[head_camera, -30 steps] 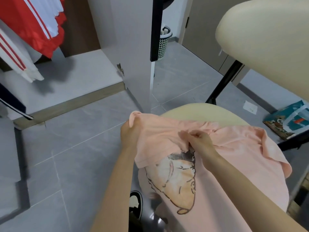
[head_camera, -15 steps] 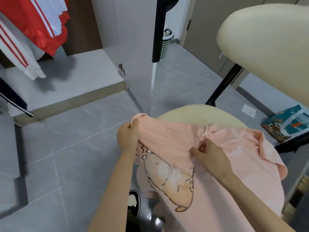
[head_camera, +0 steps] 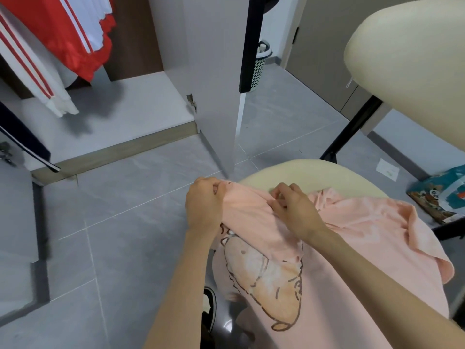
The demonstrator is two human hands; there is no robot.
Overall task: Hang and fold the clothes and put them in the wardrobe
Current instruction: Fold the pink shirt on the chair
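1. A pink T-shirt lay spread over the cream chair seat. It covered the seat's near and right parts and hung off its near edge, while the seat's far rim showed bare.
2. The left hand was clamped on a folded edge of the shirt at the seat's left rim — fingers curled round the cloth, back of the hand up.
3. The right hand lay on the shirt over the middle of the seat, its fingers bent and pinching a gathered ridge of fabric.
4. The two hands were apart, with a band of pink cloth stretched between them.
5. A cartoon print, orange with brown outlines, faced up on the cloth hanging off the seat's near-left edge. The folded band hid its upper part.
6. The chair's backrest rose above and to the right of the seat on a black post.
7. Just beyond the seat's far-left edge stood an open wardrobe door.
8. Farther left of the seat lay the wardrobe's pale floor, with red-and-white garments hanging over it.
9. Well beyond the seat, a mesh laundry basket stood on the grey tiles, partly hidden by the door's edge.
10. To the seat's right lay a colourful bag — and, a little farther off, a scrap of paper.
11. Below the seat's near-left edge, a black-and-white shoe showed on the floor.
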